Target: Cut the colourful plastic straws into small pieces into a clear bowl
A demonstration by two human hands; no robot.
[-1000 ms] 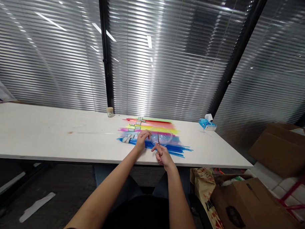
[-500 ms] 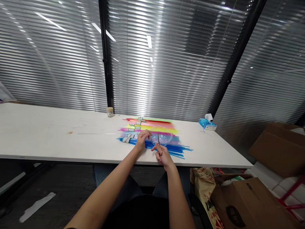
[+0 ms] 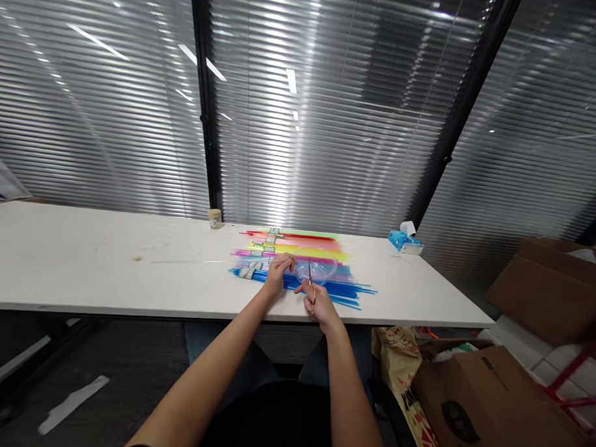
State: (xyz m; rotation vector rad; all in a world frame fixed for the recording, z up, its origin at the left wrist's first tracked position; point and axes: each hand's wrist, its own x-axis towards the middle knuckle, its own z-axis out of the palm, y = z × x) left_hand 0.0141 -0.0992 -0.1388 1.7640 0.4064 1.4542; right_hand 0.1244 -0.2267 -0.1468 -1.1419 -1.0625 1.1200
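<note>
My left hand (image 3: 279, 272) is closed in a pinch at the left rim of a clear plastic bowl (image 3: 329, 274). A thin, pale straw-like stick (image 3: 194, 261) runs leftward from it just above the table; the pinched end is hidden by the fingers. My right hand (image 3: 319, 305) grips a pair of scissors (image 3: 310, 276) by the handles, blades pointing away over the bowl. How far the blades are apart is too small to tell. Under and around the bowl lie bundles of thin coloured sticks: blue (image 3: 347, 290) nearest me, then purple, pink, yellow (image 3: 282, 250) and red (image 3: 307, 236). Paper labels (image 3: 250, 270) wrap their left ends.
The white table (image 3: 81, 268) runs along a window with blinds. A small lidded jar (image 3: 215, 219) stands at its back edge, a blue tissue pack (image 3: 405, 240) at the back right. Cardboard boxes (image 3: 497, 400) and a paper sack (image 3: 401, 357) stand right of my seat.
The scissors and right-hand fingers have shifted slightly. My left hand stays in nearly the same place.
</note>
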